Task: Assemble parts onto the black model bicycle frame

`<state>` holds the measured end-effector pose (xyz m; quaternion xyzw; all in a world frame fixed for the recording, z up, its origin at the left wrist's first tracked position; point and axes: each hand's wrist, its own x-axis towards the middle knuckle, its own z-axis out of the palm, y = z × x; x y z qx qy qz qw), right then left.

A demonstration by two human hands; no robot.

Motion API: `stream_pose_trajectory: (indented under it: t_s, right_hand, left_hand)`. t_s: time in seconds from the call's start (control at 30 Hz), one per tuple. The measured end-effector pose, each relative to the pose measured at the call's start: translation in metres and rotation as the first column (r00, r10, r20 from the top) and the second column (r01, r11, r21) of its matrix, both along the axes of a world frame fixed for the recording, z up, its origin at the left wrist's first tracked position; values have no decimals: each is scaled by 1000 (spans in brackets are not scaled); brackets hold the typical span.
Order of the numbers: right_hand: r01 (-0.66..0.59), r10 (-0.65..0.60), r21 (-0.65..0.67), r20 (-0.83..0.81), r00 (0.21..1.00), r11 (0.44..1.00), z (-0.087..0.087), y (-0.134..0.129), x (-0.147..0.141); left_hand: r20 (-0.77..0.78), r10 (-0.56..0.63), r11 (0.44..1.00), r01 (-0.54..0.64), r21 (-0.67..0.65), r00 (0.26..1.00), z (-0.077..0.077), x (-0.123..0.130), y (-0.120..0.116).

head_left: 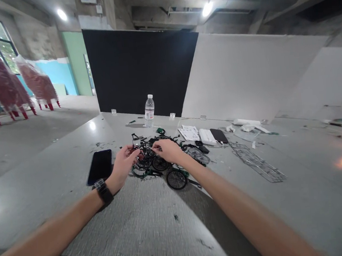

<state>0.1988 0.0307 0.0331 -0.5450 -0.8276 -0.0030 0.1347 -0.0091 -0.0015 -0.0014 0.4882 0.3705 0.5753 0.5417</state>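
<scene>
I have both hands over the pile (146, 162) of small dark parts in the middle of the table (137, 221). My left hand (124, 161) pinches a thin black frame (133, 140) between thumb and fingertips, just above the pile's left side. My right hand (167, 150) is close beside it, thumb and forefinger drawn together — I cannot tell whether they grip anything; a part that small is lost to me at this range.

I judge the work to be partway at best. The frame looks to be in one piece, yet plenty lies loose: one wheel (176, 179) rests at the near edge of the pile, more rims lie tangled behind it, and a green piece (160, 131) sits at the far side. Whether any of those are joined I can't make out. The grid (258, 162) on the right lies apart — too fine to count what it bears. The sheets (189, 133) lie open beyond the pile.
</scene>
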Motion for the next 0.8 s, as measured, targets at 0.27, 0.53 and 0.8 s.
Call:
stream_pose_trajectory:
  t_s: [0.27, 0.53, 0.8]
  right_hand:
    - [-76, 76, -5, -65, 995, 997, -4, 1, -3]
    - [-32, 31, 2, -298, 954, 999, 5, -4, 20]
    - [74, -109, -107, -370, 923, 991, 4, -27, 49]
  left_hand:
    - [-15, -13, 1000, 13, -5, 1000, -2, 0, 0]
    - [-10, -35, 999, 35, -3, 999, -2, 1, 0]
    - [-87, -47, 999, 46, -18, 995, 0, 1, -4]
